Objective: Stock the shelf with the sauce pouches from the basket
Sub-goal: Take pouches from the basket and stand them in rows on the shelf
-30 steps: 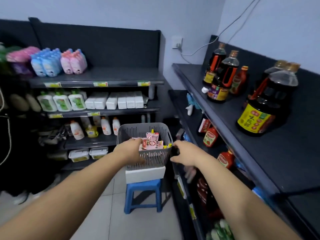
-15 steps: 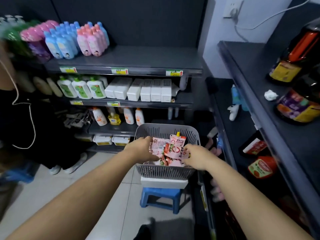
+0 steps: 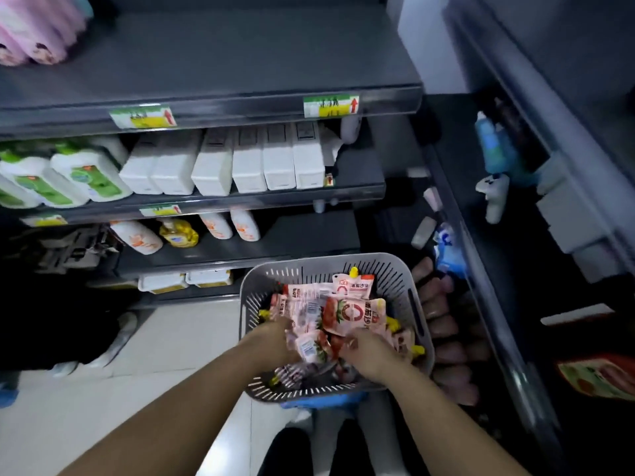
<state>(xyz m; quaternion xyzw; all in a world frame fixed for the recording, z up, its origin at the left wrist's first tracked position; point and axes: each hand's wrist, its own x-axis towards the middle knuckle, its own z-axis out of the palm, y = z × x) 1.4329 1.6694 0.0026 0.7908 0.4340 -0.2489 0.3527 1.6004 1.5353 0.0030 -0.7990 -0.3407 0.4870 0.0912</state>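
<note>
A grey slotted basket (image 3: 417, 317) sits below me on a blue stool, filled with several pink and red sauce pouches (image 3: 354, 312) with yellow caps. Both my hands are inside the basket among the pouches. My left hand (image 3: 276, 338) presses against the pile at its left side, fingers curled around pouches. My right hand (image 3: 369, 352) is closed over pouches near the basket's front right. The fingertips of both hands are buried in the pile. The dark shelf unit (image 3: 508, 338) runs along the right.
Facing shelves hold white boxes (image 3: 247, 163), green-labelled bottles (image 3: 86, 176) and orange-labelled bottles (image 3: 137, 237). The right shelf carries a blue-and-white bottle (image 3: 493, 173), a red pouch (image 3: 598, 376) and pinkish packs (image 3: 446, 338) low down. Pale floor tiles (image 3: 103, 407) lie to the left.
My head has tilted down and closer to the basket. Both hands have gone from the basket's near rim deeper into the pouch pile.
</note>
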